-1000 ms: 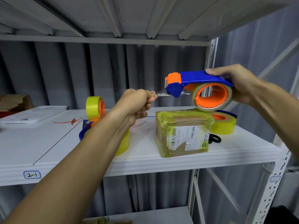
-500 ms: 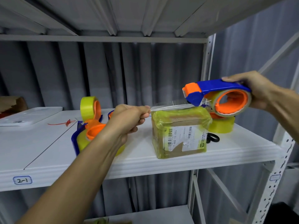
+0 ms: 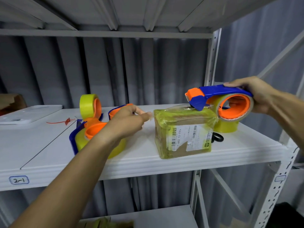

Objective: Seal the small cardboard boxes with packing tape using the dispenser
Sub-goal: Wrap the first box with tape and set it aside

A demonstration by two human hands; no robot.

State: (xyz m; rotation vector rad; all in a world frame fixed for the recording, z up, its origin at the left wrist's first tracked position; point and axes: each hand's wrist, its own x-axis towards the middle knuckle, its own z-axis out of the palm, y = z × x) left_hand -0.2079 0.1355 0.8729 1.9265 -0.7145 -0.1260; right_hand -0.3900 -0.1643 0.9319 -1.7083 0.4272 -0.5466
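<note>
A small cardboard box wrapped in yellowish tape, with white barcode labels on its front, stands on the white shelf. My right hand grips a blue and orange tape dispenser just above the box's right top edge. A clear strip of tape runs from the dispenser across the box top to my left hand, which pinches its free end at the box's upper left corner.
Other blue and orange dispensers with yellow tape rolls sit left of the box, partly behind my left arm. A yellow roll and black scissors handles lie behind the box. A red tie and a white tray are farther left.
Both hands have dropped from above the shelf to the box. The dispenser moved right and down, and the tape strip between the hands grew longer and now lies over the box top.
</note>
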